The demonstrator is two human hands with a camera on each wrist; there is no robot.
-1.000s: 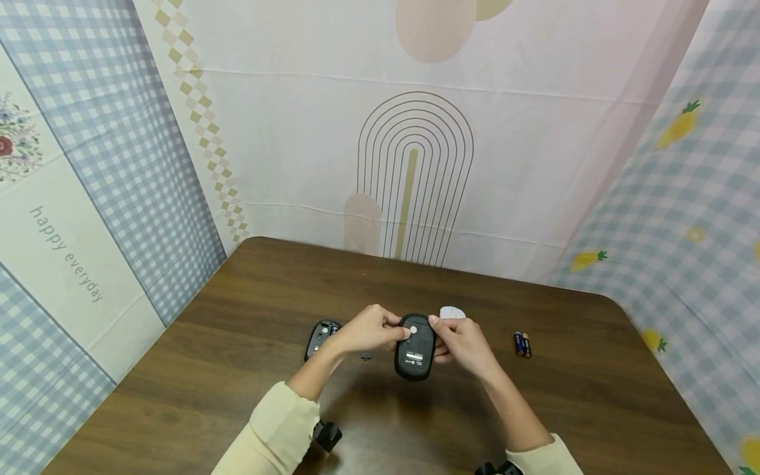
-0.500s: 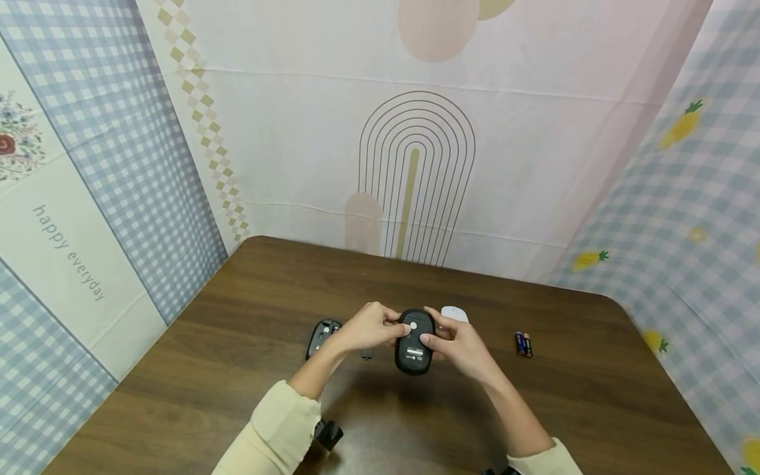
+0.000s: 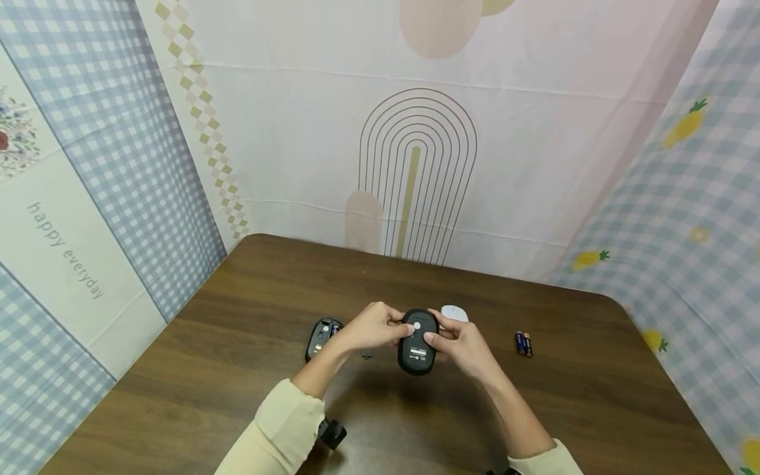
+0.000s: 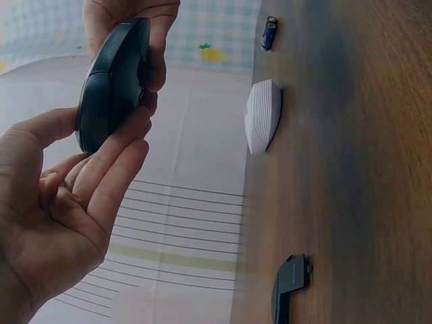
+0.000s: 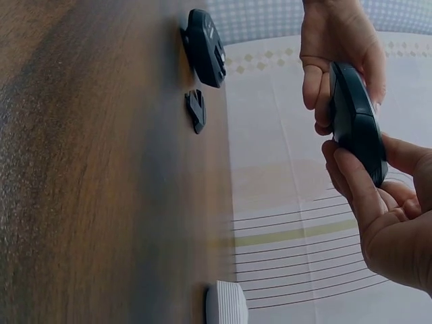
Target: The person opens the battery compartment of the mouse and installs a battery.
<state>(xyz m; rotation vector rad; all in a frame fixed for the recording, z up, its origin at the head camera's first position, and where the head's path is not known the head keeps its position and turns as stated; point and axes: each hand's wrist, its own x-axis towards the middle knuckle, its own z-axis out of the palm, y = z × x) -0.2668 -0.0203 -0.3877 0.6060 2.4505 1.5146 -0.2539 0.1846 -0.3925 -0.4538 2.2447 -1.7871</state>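
A black computer mouse (image 3: 418, 359) is held up over the table, its underside with a white label and a round pale spot turned toward the head camera. My left hand (image 3: 374, 326) grips its left edge, thumb on the underside near the pale spot. On the opposite edge my right hand (image 3: 466, 346) holds it, thumb on the underside and fingers behind. Both wrist views show the mouse (image 4: 111, 84) side-on between the two hands. Left of them lies a second black mouse (image 3: 321, 338), upside down with its battery bay uncovered; my left forearm partly hides it.
A small black battery cover (image 5: 196, 110) lies beside the uncovered mouse. Behind my right hand sits a white mouse (image 3: 454, 313). Two batteries (image 3: 523, 344) lie side by side at the right on the brown wooden table (image 3: 285, 270). Patterned cloths (image 3: 297, 132) hang around the table.
My right thumb has moved from the held mouse's top right corner down onto its underside. The right fingers have shifted up along the far edge. The left hand keeps its grip.
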